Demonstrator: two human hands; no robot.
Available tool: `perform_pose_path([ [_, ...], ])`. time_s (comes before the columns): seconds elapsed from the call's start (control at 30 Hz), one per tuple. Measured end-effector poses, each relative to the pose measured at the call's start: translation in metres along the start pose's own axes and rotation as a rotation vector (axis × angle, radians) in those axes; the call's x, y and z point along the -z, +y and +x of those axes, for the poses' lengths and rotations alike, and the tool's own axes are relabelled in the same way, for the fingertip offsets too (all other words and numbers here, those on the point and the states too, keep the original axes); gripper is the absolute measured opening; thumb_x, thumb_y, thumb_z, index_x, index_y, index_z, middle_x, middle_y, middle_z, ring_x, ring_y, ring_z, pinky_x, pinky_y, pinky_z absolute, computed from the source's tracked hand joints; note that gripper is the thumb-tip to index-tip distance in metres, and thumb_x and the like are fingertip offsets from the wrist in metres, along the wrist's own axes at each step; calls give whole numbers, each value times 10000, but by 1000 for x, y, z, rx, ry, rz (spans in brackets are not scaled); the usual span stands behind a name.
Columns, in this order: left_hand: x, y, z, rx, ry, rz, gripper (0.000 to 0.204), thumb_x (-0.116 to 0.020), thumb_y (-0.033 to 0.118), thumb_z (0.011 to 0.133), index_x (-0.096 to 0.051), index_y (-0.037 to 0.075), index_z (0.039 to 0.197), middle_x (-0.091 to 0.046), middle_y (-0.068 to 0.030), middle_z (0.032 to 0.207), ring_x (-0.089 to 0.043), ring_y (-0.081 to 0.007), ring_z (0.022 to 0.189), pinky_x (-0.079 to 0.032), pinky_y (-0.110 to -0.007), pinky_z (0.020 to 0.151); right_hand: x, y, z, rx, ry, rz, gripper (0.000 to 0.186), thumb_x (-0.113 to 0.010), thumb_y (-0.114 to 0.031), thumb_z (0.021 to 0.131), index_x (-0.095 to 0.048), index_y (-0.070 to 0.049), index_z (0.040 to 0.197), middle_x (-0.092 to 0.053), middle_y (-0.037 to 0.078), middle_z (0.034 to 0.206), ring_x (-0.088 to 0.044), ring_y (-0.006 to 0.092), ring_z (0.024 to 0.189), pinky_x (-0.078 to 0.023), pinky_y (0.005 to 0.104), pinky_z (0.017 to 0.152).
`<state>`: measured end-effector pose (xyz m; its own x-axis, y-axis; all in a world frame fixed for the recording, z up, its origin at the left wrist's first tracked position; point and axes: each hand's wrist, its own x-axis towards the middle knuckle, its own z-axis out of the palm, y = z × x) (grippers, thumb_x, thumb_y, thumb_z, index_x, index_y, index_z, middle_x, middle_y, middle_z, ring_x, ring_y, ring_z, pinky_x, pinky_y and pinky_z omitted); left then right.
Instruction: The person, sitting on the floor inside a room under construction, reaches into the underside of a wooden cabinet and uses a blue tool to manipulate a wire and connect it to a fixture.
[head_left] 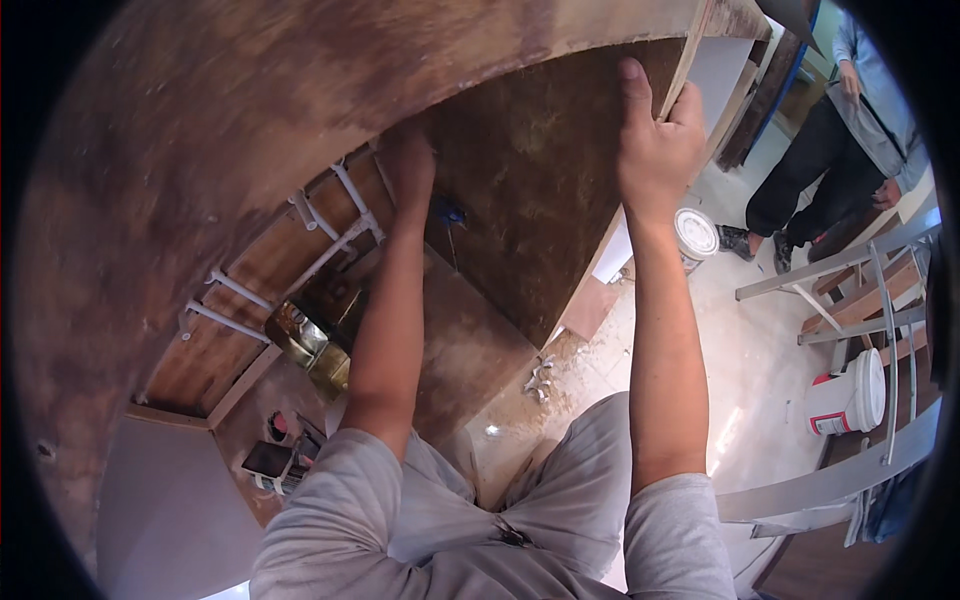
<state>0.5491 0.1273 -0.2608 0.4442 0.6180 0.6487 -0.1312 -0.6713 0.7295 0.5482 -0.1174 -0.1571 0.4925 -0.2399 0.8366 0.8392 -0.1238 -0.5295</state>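
My right hand (660, 150) is wrapped round the front edge of an upright brown wooden panel (535, 190), with the thumb lying along its inner face. Deep in the shadow under the curved wooden top (250, 130), my left hand (405, 165) reaches in beside the same panel; its fingers are dark and blurred, so what they hold, if anything, does not show. Just right of that wrist is a thin-shafted tool with a blue handle, seemingly a screwdriver (452, 215), against the panel.
White plastic pipes (335, 250) line the cabinet's back. A shiny gold-coloured tin (315, 345) lies below them. Wood scraps and shavings (545, 380) litter the pale floor. To the right are white buckets (845, 393), a metal ladder (840, 325) and another person (830, 130).
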Motion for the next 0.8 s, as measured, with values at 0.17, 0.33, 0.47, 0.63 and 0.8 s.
perform_pose_path([
  [0.17, -17, 90, -100, -288, 61, -154, 348, -468, 264, 908, -545, -10, 1109, -508, -201, 1220, -440, -336, 1183, -312, -461, 995, 11, 13, 3, -22, -14, -12, 434, -704, -393, 779, -545, 10, 806, -623, 119, 680, -588, 196, 624, -463, 335, 603],
  [0.33, -46, 95, -113, -570, -100, -47, 596, -458, 281, 915, -257, -46, 1371, -250, -261, 1420, -223, -412, 1326, -169, -497, 1078, 4, 17, 4, 8, -2, 37, 414, -693, -377, 793, -546, 11, 808, -617, 115, 692, -576, 181, 638, -461, 323, 610],
  [0.47, -38, 100, -115, -512, -164, -59, 653, -518, 292, 879, -241, 4, 1396, -197, -174, 1471, -183, -387, 1350, -158, -551, 1063, 9, 13, 2, 4, -3, 22, 399, -690, -360, 800, -555, 15, 819, -627, 121, 715, -578, 176, 658, -464, 317, 629],
  [0.63, -44, 98, -108, -512, -135, -64, 664, -548, 237, 857, -241, -7, 1392, -193, -200, 1462, -192, -414, 1335, -172, -532, 1070, 5, 16, -1, -7, -12, 23, 389, -695, -345, 799, -560, 18, 827, -638, 121, 720, -582, 174, 654, -465, 319, 631],
  [0.8, -36, 104, -112, -510, -189, -7, 628, -519, 199, 867, -243, -28, 1384, -189, -232, 1453, -177, -422, 1337, -164, -517, 1076, 8, 13, 6, -23, -1, 59, 379, -699, -337, 796, -561, 16, 822, -640, 120, 718, -586, 171, 655, -468, 318, 631],
])
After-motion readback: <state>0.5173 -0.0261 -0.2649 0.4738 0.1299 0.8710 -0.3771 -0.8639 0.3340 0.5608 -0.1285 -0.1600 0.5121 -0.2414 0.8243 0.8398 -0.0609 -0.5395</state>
